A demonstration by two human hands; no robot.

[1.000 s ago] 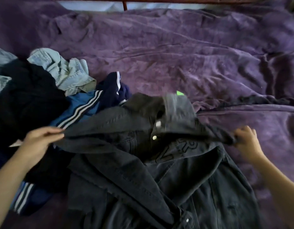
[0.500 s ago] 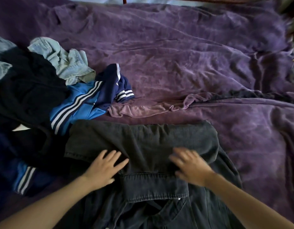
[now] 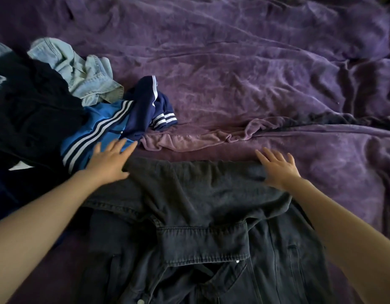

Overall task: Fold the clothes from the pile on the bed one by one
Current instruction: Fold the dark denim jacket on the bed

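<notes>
The dark grey denim jacket [image 3: 200, 216] lies spread on the purple blanket [image 3: 255, 73] at 6 o'clock of the view. Its collar is toward the person, and a band of its fabric lies folded across beyond the collar. The left hand [image 3: 108, 161] lies flat with straight fingers on the 10 o'clock corner of that band, its fingertips reaching over the blue striped top [image 3: 95, 137]. The right hand [image 3: 277, 167] is flat too, fingers spread, on the 2 o'clock corner, with its fingertips just past the edge (neither hand grips anything). The pile [image 3: 58, 119] sits at 9 o'clock. In it the blue striped top touches the jacket, a black garment [image 3: 29, 95] lies behind that, and a pale denim garment [image 3: 84, 73] lies at 10 o'clock.
</notes>
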